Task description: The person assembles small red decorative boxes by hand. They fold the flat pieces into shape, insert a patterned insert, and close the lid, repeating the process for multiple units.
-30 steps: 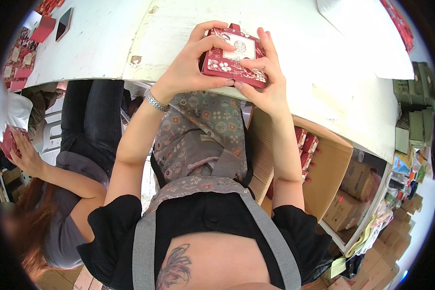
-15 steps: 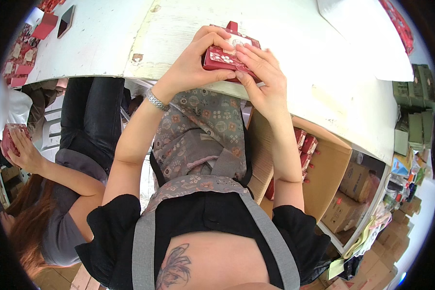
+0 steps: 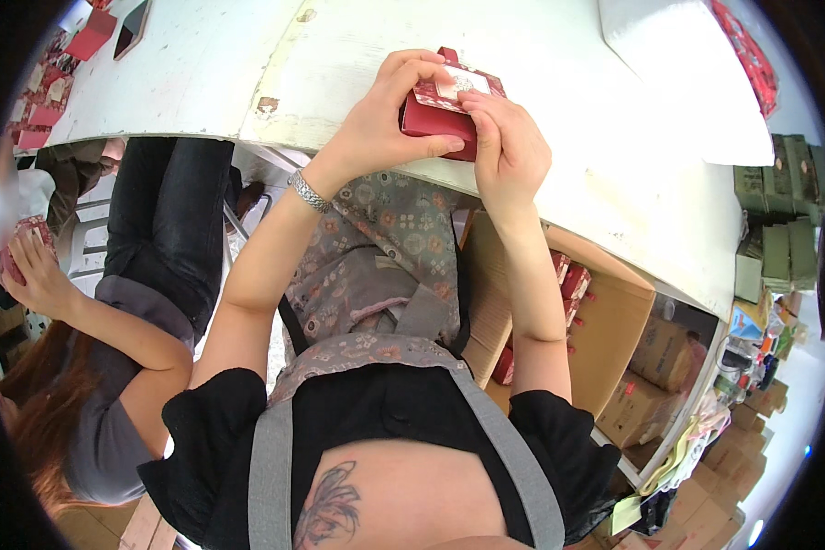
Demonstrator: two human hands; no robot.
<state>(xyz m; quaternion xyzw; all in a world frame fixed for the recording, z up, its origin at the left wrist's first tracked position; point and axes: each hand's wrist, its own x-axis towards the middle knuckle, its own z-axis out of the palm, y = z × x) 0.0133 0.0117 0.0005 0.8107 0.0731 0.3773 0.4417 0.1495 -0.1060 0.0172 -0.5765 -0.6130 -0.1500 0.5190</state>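
Observation:
A small red gift box (image 3: 437, 119) with a floral patterned flap (image 3: 463, 84) and a pale label sits near the front edge of the white table. My left hand (image 3: 376, 124) is closed round the box's left side, thumb along its near face and fingers over the top. At the right, my right hand (image 3: 513, 151) pinches the flap's near edge with curled fingers. The flap is tilted up a little, and plain red card shows beneath it. A red ribbon tab (image 3: 447, 55) sticks out at the far side. The inside of the box is hidden.
An open cardboard box (image 3: 614, 339) holding several red boxes stands below the table at my right. To the left, a co-worker's hand (image 3: 41, 275) holds another red box. A phone (image 3: 132, 29) and red boxes lie far left. Green boxes (image 3: 775, 183) are stacked far right.
The flap, lying down over the near part of the box before, is now raised, baring plain red card. My right hand's fingers have gone from stretched across the top to curled at the flap's edge.

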